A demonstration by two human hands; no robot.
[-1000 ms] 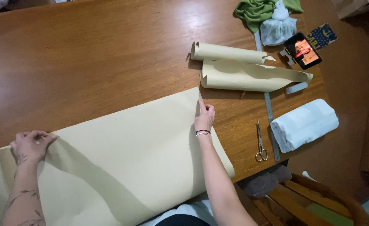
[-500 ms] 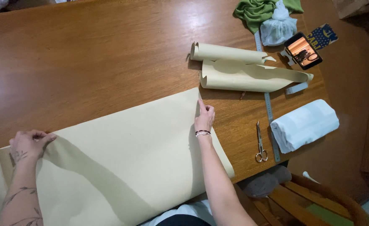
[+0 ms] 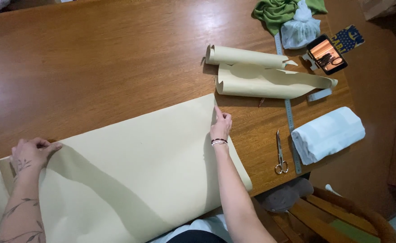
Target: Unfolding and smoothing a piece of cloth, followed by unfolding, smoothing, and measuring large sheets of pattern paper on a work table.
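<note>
- At the near edge of the wooden table (image 3: 94, 58), a large cream paper sheet (image 3: 135, 166) lies flat and hangs over the side toward us.
- Our left hand (image 3: 31, 154) rests on the sheet's far edge near the table's near-left corner, fingers curled and pinching the paper. Since a second ago it has slid slightly outward along that edge, which reads as the sheet being drawn flatter.
- Our right hand (image 3: 220, 126) has stayed put at the sheet's far-right corner, fingers narrow, index fingertip pressing the corner down.
- Toward the right edge lie scissors (image 3: 280, 155), a long metal ruler (image 3: 289, 121) and a folded white cloth (image 3: 327, 134).
- Farther off sit curled paper rolls (image 3: 261, 72), unchanged.
- At the far-right corner are a phone (image 3: 327, 54), a white bag (image 3: 300, 27) and a green cloth (image 3: 276, 11).
</note>
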